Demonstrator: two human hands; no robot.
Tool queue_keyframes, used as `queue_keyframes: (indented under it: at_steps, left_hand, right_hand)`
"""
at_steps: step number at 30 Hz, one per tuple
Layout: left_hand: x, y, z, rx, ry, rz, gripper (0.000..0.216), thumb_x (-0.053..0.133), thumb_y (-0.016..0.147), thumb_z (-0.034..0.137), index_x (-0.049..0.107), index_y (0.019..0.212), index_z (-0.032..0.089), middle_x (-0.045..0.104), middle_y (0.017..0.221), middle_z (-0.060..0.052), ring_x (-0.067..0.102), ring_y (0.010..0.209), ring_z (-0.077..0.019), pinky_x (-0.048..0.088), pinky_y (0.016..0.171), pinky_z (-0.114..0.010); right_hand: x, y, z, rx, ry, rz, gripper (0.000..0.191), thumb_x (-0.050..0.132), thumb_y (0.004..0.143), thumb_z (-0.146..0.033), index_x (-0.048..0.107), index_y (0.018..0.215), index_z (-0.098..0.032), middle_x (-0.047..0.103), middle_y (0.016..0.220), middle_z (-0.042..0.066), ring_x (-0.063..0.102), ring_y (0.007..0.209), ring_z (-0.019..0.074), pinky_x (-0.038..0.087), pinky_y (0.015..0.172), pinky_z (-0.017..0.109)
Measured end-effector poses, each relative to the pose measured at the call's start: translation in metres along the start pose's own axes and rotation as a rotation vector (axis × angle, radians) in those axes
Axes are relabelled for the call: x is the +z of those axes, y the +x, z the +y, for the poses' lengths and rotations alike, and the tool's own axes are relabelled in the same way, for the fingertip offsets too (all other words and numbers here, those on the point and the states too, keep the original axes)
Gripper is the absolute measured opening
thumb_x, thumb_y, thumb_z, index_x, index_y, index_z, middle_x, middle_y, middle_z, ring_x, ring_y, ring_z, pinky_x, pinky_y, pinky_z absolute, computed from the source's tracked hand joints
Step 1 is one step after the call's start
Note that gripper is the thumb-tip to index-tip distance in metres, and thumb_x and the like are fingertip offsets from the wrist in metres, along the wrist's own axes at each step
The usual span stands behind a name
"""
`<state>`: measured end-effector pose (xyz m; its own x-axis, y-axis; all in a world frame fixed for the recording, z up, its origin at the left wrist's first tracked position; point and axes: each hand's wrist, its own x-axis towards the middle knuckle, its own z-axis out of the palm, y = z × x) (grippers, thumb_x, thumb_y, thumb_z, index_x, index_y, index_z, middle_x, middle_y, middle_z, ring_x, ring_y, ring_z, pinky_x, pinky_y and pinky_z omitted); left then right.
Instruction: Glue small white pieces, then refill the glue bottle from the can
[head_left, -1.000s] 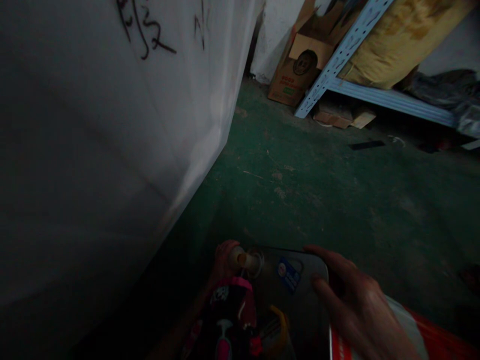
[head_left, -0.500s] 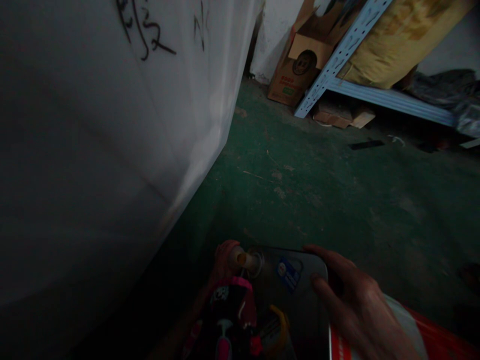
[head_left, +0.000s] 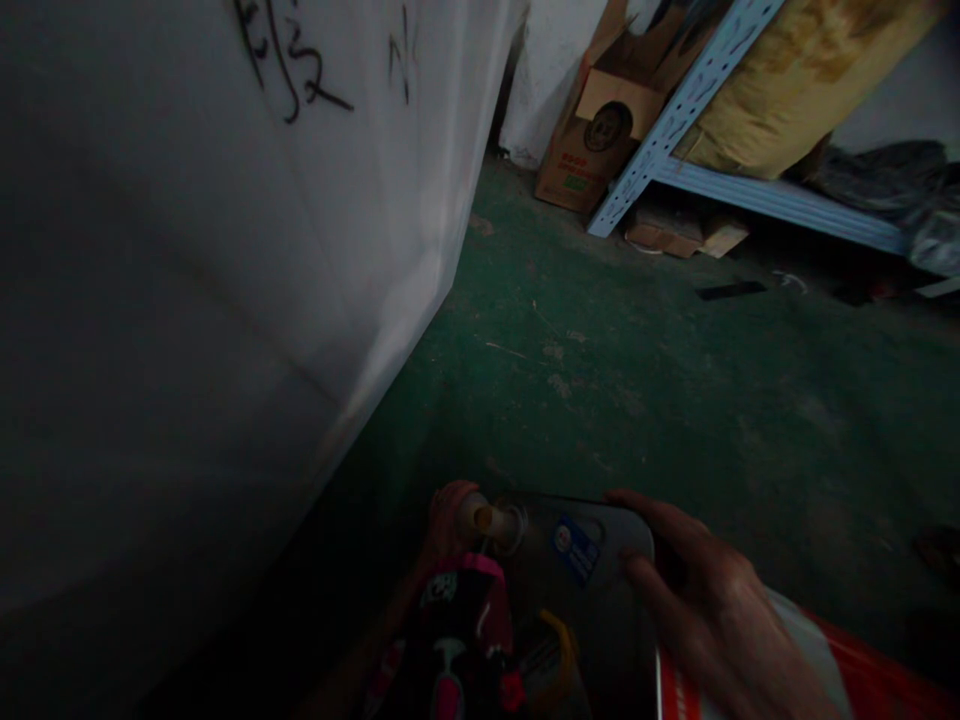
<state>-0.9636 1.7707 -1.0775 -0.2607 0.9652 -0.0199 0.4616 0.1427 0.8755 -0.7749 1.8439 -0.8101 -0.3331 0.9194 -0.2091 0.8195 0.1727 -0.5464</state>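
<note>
A rectangular metal can (head_left: 622, 610) with a blue label and a yellow handle (head_left: 562, 660) is tipped over, its red-and-white side facing right. My right hand (head_left: 712, 600) grips the can's edge, thumb on the end face and fingers round the corner. At the can's left, a pale spout (head_left: 510, 530) meets a small whitish container (head_left: 471, 510), with amber colour at the opening. My left hand (head_left: 450, 510) is wrapped round that container; its lower part is hidden. Dark cloth with pink patterns (head_left: 457, 630) covers part of the can and my left forearm.
A large white panel or sheeted block (head_left: 225, 300) with black handwriting stands close on the left. Beyond the green floor (head_left: 600, 380) are a cardboard box (head_left: 585, 140) and a blue metal shelf (head_left: 780, 200) with a yellow sack (head_left: 795, 90). Scraps lie under the shelf.
</note>
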Motion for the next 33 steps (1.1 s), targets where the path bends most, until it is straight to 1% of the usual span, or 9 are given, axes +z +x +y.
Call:
queue_keyframes:
  at_steps: [4,7,10,13,16,20,24,28,33]
  left_hand:
    - [-0.001,-0.001,0.001,-0.005,-0.006,-0.005,0.052,0.059,0.064,0.039,0.056,0.112,0.018,0.061,0.115,-0.011,0.054,0.109,-0.0286,0.041,0.097,-0.044]
    - [-0.002,-0.001,0.004,-0.023,-0.003,0.004,0.049,0.059,0.066,0.036,0.055,0.112,0.018,0.060,0.116,-0.011,0.054,0.109,-0.0280,0.040,0.097,-0.045]
    - [-0.003,0.000,0.006,-0.028,-0.009,-0.002,0.050,0.059,0.064,0.034,0.056,0.111,0.018,0.061,0.114,-0.011,0.055,0.108,-0.0278,0.041,0.097,-0.045]
    - [-0.003,0.001,0.006,-0.031,-0.017,-0.006,0.050,0.059,0.064,0.034,0.056,0.111,0.018,0.061,0.114,-0.012,0.055,0.108,-0.0284,0.041,0.096,-0.045]
    - [-0.003,0.001,0.005,-0.031,-0.019,-0.013,0.050,0.061,0.063,0.033,0.056,0.111,0.019,0.061,0.115,-0.011,0.055,0.109,-0.0280,0.042,0.097,-0.044]
    - [-0.003,0.000,0.004,-0.032,-0.011,-0.014,0.053,0.061,0.062,0.034,0.055,0.112,0.019,0.060,0.116,-0.010,0.054,0.110,-0.0277,0.041,0.098,-0.045]
    - [-0.004,0.001,0.006,-0.023,-0.007,-0.012,0.051,0.061,0.063,0.036,0.057,0.110,0.017,0.061,0.114,-0.011,0.055,0.108,-0.0284,0.042,0.096,-0.046]
    - [-0.005,0.000,0.008,-0.012,-0.007,0.007,0.048,0.059,0.066,0.038,0.058,0.110,0.018,0.062,0.114,-0.012,0.056,0.108,-0.0291,0.043,0.096,-0.044]
    - [-0.005,0.000,0.008,0.004,-0.011,0.008,0.050,0.056,0.067,0.039,0.057,0.111,0.015,0.061,0.114,-0.013,0.055,0.108,-0.0291,0.043,0.096,-0.044]
  right_hand:
    - [-0.001,0.000,-0.001,-0.001,-0.042,0.026,0.041,0.042,0.081,-0.042,0.055,0.114,-0.022,0.065,0.100,0.007,0.059,0.089,0.0240,0.049,0.078,0.045]
    - [-0.004,0.002,-0.004,-0.015,-0.076,0.004,0.041,0.042,0.080,-0.040,0.057,0.113,-0.020,0.066,0.098,0.007,0.061,0.085,0.0231,0.051,0.073,0.042]
    - [-0.007,0.004,-0.007,-0.020,-0.079,-0.013,0.043,0.041,0.078,-0.040,0.059,0.111,-0.017,0.067,0.094,0.009,0.062,0.081,0.0232,0.052,0.073,0.043]
    - [-0.006,0.004,-0.008,-0.010,-0.084,0.016,0.045,0.041,0.078,-0.042,0.059,0.111,-0.017,0.067,0.093,0.009,0.062,0.078,0.0236,0.051,0.071,0.045]
    - [-0.004,0.003,-0.008,-0.016,-0.073,0.030,0.044,0.042,0.079,-0.043,0.058,0.112,-0.019,0.066,0.097,0.009,0.062,0.082,0.0237,0.051,0.073,0.044]
    - [-0.004,0.003,-0.008,-0.009,-0.053,0.031,0.044,0.042,0.077,-0.042,0.060,0.108,-0.016,0.068,0.094,0.010,0.062,0.081,0.0247,0.051,0.073,0.046]
    - [-0.003,0.002,-0.006,-0.018,-0.058,0.018,0.042,0.043,0.079,-0.041,0.057,0.113,-0.020,0.066,0.100,0.008,0.060,0.089,0.0247,0.049,0.076,0.045]
    - [-0.001,0.000,-0.006,-0.024,-0.044,0.045,0.042,0.042,0.080,-0.041,0.056,0.113,-0.019,0.065,0.100,0.008,0.058,0.088,0.0244,0.047,0.078,0.045]
    - [-0.004,0.001,-0.010,0.019,-0.043,0.011,0.043,0.042,0.080,-0.044,0.056,0.113,-0.021,0.065,0.098,0.007,0.059,0.087,0.0242,0.048,0.075,0.045]
